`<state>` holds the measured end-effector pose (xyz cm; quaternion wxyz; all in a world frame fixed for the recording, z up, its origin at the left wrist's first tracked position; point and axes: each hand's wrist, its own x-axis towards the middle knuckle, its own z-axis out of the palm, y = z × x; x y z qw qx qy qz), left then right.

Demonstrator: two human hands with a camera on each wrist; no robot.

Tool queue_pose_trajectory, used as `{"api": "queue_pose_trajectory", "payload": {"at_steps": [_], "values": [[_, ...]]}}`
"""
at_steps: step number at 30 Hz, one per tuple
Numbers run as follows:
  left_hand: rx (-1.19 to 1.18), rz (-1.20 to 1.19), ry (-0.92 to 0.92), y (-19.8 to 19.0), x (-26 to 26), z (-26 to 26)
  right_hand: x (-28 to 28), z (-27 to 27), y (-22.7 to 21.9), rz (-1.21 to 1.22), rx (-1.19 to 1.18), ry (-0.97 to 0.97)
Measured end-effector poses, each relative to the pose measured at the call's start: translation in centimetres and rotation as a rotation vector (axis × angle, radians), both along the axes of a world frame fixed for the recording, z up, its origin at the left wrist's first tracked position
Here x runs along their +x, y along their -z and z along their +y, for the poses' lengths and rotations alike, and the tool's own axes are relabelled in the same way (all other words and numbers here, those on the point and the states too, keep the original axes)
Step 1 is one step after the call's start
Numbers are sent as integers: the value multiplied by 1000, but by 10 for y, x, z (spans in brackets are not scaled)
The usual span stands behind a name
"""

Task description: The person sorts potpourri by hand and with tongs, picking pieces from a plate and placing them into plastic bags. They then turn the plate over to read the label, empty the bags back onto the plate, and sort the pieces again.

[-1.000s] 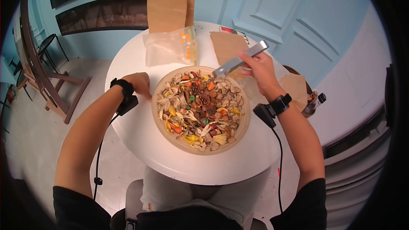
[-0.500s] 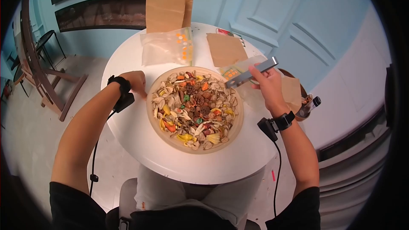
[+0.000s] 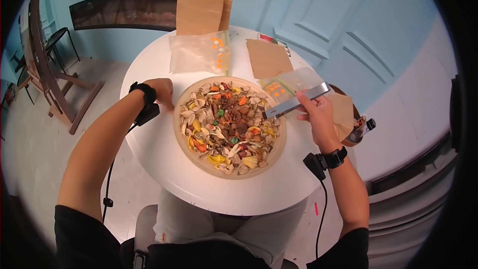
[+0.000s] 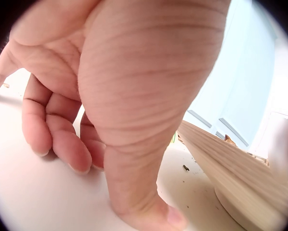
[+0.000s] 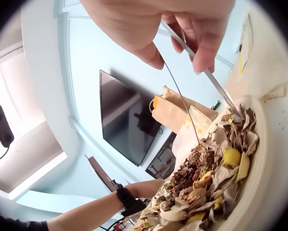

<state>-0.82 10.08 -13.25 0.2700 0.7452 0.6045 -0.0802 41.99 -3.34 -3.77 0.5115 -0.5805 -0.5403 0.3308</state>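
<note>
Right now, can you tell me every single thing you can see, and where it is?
Table: one, white, middle
Bowl: one, tan, on table
Dried pieces: too many to count, mixed colours, in bowl
Tongs: one, silver, over bowl's right side
Standing paper bag: one, brown, table's far side
Flat paper pieces: two, brown, far and right
Plastic bags: two, see-through with orange dots, behind bowl
Bottle: one, dark cap, far right
Screen: one, black, wall
Wooden stand: one, brown, left floor
Wristbands: two, black, wrists
Left hand: one, beside bowl
Right hand: one, holding tongs
</note>
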Motion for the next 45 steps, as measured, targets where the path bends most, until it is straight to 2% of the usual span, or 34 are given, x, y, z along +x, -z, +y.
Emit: {"api": "queue_pose_trajectory", "payload": {"at_steps": [4, 7, 10, 13, 22, 28, 37, 45], "values": [[15, 11, 2, 3, 0, 0, -6, -8, -10, 19, 87, 64], [51, 16, 11, 0, 1, -3, -1, -11, -16, -37, 61, 94], [24, 32, -3, -2, 2, -3, 3, -12, -9, -78, -10, 51], [18, 50, -9, -6, 4, -4, -6, -18, -4, 29, -29, 3], [42, 92, 35, -9, 5, -4, -10, -14, -3, -2, 99, 65], [18, 64, 15, -10, 5, -4, -22, -16, 2, 50, -40, 8], [16, 40, 5, 4, 3, 3, -29, -19, -8, 141, 56, 14], [20, 55, 6, 1, 6, 2, -40, -27, -2, 223, -111, -115]]}}
